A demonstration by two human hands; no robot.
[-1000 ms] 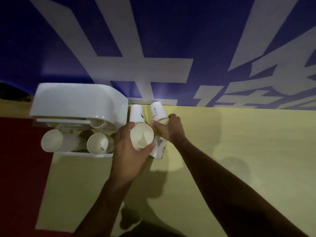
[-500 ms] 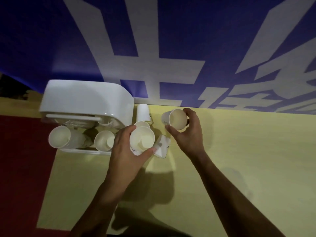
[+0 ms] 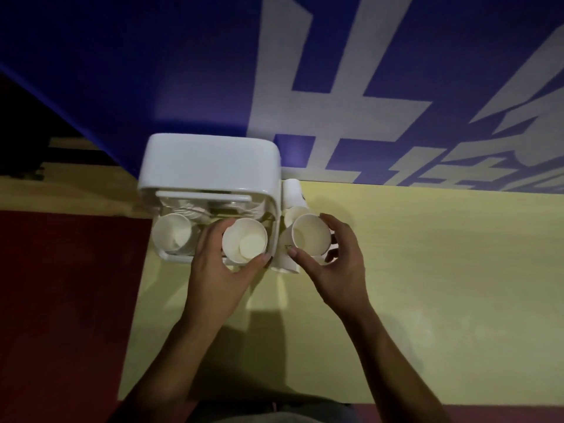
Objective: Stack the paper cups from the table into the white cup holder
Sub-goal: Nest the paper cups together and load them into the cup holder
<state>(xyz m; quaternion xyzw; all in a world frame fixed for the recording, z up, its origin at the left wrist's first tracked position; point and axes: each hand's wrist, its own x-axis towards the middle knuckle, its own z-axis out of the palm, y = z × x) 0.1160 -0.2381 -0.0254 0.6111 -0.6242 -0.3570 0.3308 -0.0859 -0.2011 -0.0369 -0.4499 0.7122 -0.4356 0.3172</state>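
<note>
**One cup in each hand at the holder**

The white paper cup (image 3: 244, 244) in your left hand (image 3: 219, 270) sits mouth-up at the right-hand slot of the white plastic cup holder (image 3: 210, 160). Your thumb and fingers curl round its wall just under the rim. Whether it is seated in a cup below is hidden.

The second white paper cup (image 3: 311, 236) is in your right hand (image 3: 335, 264), just beside the holder's right wall with its open mouth facing up at you. Your thumb is on the near side of the rim and your fingers wrap the far side.

In the holder's left slot stands the slot cup (image 3: 172, 236), open end up.

Below your right-hand cup, the printed paper cup (image 3: 285, 261) lies on the pale yellow counter (image 3: 427, 270). The rim of a further cup (image 3: 291, 213) shows just behind it. The back cup (image 3: 293, 193) stands at the holder's rear corner, against the blue banner with large white characters (image 3: 152, 71). A dark red surface (image 3: 61, 300) borders the counter on your left.
</note>
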